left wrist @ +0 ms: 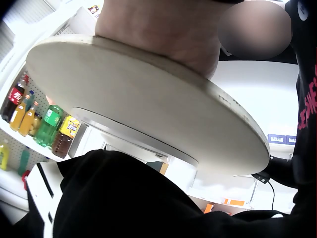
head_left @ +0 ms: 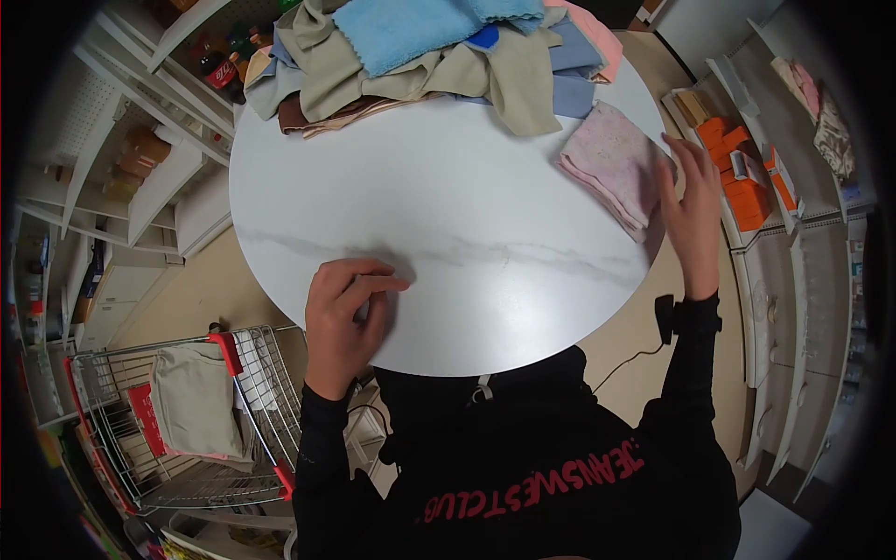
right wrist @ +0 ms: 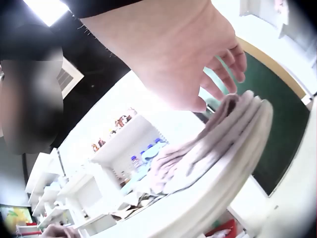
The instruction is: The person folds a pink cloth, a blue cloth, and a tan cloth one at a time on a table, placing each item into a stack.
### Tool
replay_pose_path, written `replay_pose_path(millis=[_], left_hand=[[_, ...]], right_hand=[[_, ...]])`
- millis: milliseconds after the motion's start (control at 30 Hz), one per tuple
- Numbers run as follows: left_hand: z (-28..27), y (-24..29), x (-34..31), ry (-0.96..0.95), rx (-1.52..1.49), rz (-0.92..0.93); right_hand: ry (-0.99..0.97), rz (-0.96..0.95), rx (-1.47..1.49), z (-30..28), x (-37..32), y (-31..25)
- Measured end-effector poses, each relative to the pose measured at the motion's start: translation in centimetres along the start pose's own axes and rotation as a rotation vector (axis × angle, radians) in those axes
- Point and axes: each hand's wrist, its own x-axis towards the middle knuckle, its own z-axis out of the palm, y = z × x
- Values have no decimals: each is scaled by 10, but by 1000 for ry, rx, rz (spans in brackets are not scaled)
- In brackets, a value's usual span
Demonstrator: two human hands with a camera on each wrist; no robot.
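A pale pink folded cloth (head_left: 611, 163) lies at the right side of the round white table (head_left: 448, 205). Right beside its outer edge is my right hand (head_left: 693, 210), fingers spread and relaxed, gripping nothing. In the right wrist view the same hand (right wrist: 183, 64) hovers over the cloth's layered folds (right wrist: 208, 144), fingertips close to them. My left hand (head_left: 350, 317) rests at the front left of the table with loosely curled fingers and nothing in them. The left wrist view shows mostly the table's underside (left wrist: 148, 104); the left fingers are hidden there.
A heap of grey-green, blue and brown cloths (head_left: 420, 75) covers the table's far side, with a light blue cloth (head_left: 406, 33) on top. A shopping cart (head_left: 187, 420) holding folded fabric stands at the lower left. Shelves with bottles (head_left: 219, 70) and orange boxes (head_left: 742, 187) flank the table.
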Motion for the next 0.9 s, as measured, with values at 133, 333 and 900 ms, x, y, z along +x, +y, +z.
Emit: replay_pose_path(millis=[133,333,900], left_hand=[[1,-2,1,16,1,1],[1,1,0,11,18,-8],[1,2,1,7,25,-14]], right_hand=[[-65,246,89,0,9,27],[11,294,359,-1,6,30],[78,372,330,-3,-26,51]])
